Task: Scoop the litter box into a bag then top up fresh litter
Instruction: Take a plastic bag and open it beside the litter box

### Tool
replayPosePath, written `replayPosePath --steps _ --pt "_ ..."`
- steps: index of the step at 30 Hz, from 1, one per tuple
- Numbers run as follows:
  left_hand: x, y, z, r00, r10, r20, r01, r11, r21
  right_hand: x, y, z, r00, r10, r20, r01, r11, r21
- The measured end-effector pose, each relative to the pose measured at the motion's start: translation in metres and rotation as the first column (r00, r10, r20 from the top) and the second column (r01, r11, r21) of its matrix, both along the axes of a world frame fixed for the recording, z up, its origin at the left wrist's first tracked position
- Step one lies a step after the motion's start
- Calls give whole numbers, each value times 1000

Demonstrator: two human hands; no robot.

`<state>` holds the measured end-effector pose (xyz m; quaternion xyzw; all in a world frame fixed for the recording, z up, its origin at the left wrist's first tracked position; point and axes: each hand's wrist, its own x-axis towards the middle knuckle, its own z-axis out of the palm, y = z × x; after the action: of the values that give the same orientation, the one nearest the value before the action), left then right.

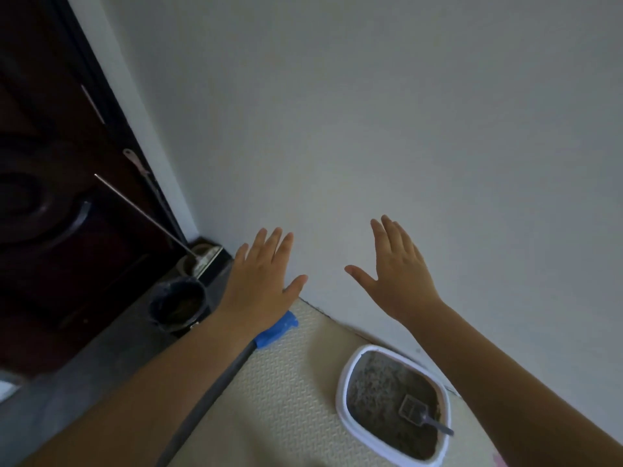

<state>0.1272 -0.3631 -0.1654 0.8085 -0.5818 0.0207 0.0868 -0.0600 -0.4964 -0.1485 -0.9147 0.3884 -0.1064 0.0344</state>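
At 9 o'clock stands a dark door point(50, 197). A thin metal rod point(145, 215) leans across it down to a pale container point(188, 264) at its foot, and a black bucket point(177, 305) sits just beside that, at its 7 o'clock. The left hand point(263, 281) is raised before the white wall point(371, 112), back toward the camera and forearm running up from 7 o'clock. Its fingers point(273, 246) are straight and slightly spread, thumb out toward 3 o'clock, holding nothing. Blue tape point(276, 326) shows just below its wrist, at the corner of a cream ribbed floor mat point(286, 399). The right hand point(394, 274) mirrors it, fingers straight and close together, empty. At 5 o'clock, on the mat near the wall, lies the white-rimmed litter box point(341, 392), filled with grey-brown litter point(377, 385). A grey slotted scoop point(411, 409) rests on the litter, handle toward 4 o'clock.
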Motion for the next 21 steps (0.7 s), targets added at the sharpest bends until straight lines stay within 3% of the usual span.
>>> replayPosePath --steps 9,21 --pt "56 -29 -74 992 106 -70 -98 989 115 63 -49 -63 993 110 -41 -106 989 99" --pt "210 -68 -148 983 31 -181 -2 987 161 198 -66 -131 998 -28 -63 37 987 159"
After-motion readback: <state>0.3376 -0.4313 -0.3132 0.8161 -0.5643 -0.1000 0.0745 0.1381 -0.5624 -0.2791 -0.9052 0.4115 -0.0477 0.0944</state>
